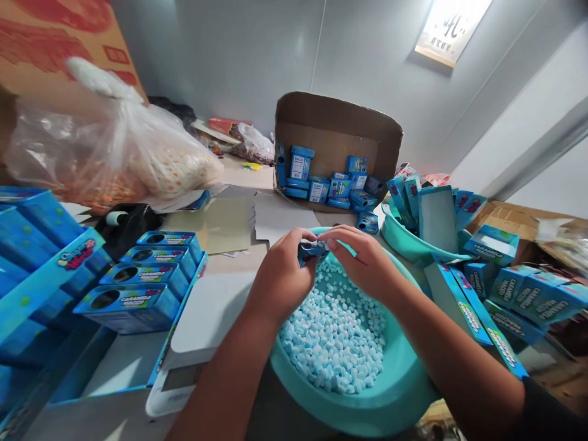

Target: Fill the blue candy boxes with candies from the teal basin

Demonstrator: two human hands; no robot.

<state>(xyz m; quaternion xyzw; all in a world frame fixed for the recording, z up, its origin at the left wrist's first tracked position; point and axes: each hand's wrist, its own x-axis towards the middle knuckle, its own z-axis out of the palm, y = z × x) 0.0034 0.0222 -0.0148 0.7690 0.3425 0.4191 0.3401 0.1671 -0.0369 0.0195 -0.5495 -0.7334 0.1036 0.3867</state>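
Note:
Over a turquoise basin (353, 410), my left hand (287, 272) grips a small blue candy box (309, 251), its fingers wrapped round the side. My right hand (361, 257) is at the top of the same box, with fingertips pressed together at its upper edge; they hide part of the box. Pale blue and white candies (333, 337) fill much of the basin below both hands. To the left of my left forearm is a white weighing scale (215, 309) with a bare platform.
At left, a display tray (124, 361) holds several blue boxes (142, 269). Behind the basin stands an open carton (337, 122) with small blue boxes inside. Another turquoise basin (399, 239) and stacked boxes (537, 294) are at right; tied plastic bags (169, 159) lie at back left.

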